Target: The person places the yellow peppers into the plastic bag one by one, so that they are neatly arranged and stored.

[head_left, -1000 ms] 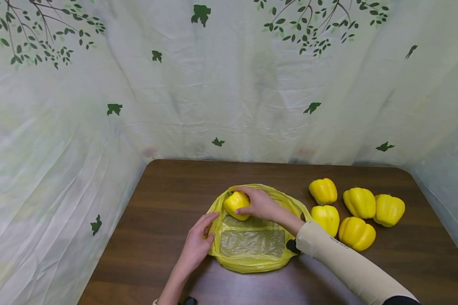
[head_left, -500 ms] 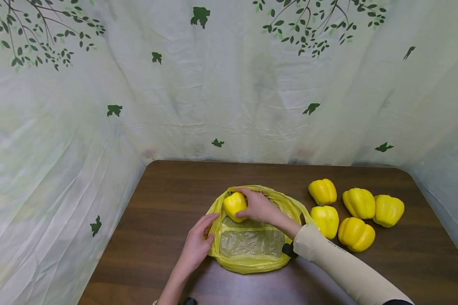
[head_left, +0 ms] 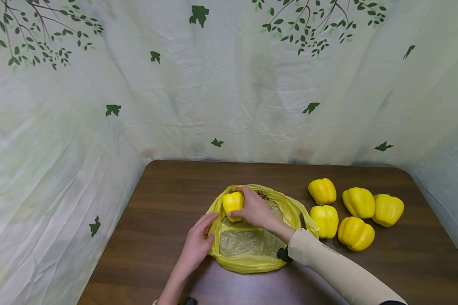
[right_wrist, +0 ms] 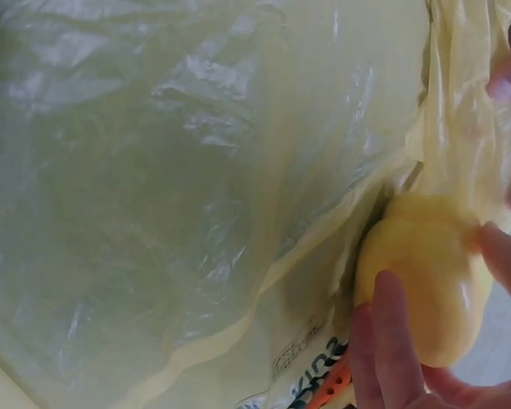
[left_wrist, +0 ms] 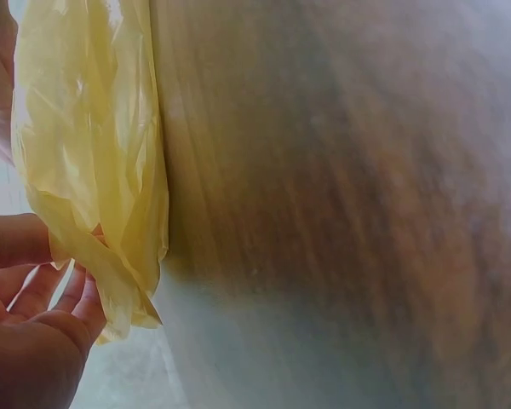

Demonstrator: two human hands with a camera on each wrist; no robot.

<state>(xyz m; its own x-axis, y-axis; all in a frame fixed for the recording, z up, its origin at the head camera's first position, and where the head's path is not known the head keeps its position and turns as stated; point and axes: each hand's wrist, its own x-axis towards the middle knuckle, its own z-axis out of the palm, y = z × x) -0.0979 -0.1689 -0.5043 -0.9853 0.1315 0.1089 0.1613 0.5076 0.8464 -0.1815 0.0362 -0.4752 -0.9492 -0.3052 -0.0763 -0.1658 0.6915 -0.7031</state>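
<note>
Glossy, lobed yellow bell pepper [head_left: 233,206] has turned more upright and shifted slightly left inside the thin, crinkly yellow plastic bag [head_left: 252,267], against its far-left side; placement looks nearly settled, not released. Right hand [head_left: 256,208] grips the pepper between thumb and fingers. Left hand [head_left: 199,236] touches bag's left rim; can't tell if pinching. Five similar blocky yellow peppers [head_left: 356,234] at right, on dark wood-grain table [head_left: 183,182].

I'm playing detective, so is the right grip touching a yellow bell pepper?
Touching. The right wrist view shows the right grip with its fingers lying against the yellow bell pepper.
</note>
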